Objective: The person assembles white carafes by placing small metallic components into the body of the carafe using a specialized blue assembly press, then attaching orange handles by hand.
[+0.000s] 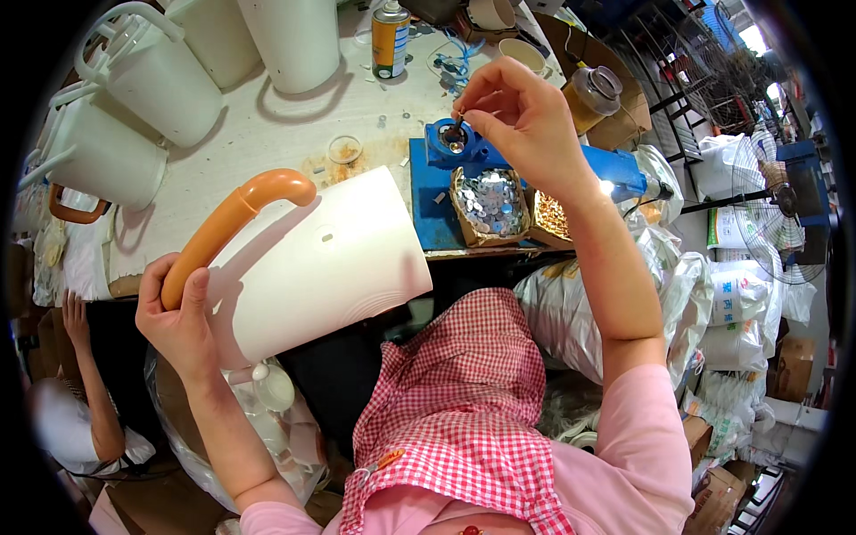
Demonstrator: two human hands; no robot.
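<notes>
While the left hand (183, 316) is wrapped around the orange handle (230, 225) of a big white plastic jug (334, 263), the jug hangs tipped on its side at the near edge of the desk (267, 134), its body pointing toward the blue fixture (455, 143). It looks hollow and thin-walled, so probably light for its bulk, stiff enough to keep its shape, with a smooth skin that could slide in a palm; the curved handle seems the sound place to hold it, as the fingers do now. The right hand (526, 116) hovers over the blue fixture, thumb and forefinger pinched together on a tiny dark part, too small to tell what. Just nearer than the fixture sits a cardboard box of small silver discs (489, 203), light and easily scattered. More white jugs (152, 76) stand well behind the fixture to its left, beside a spray can (390, 37).
</notes>
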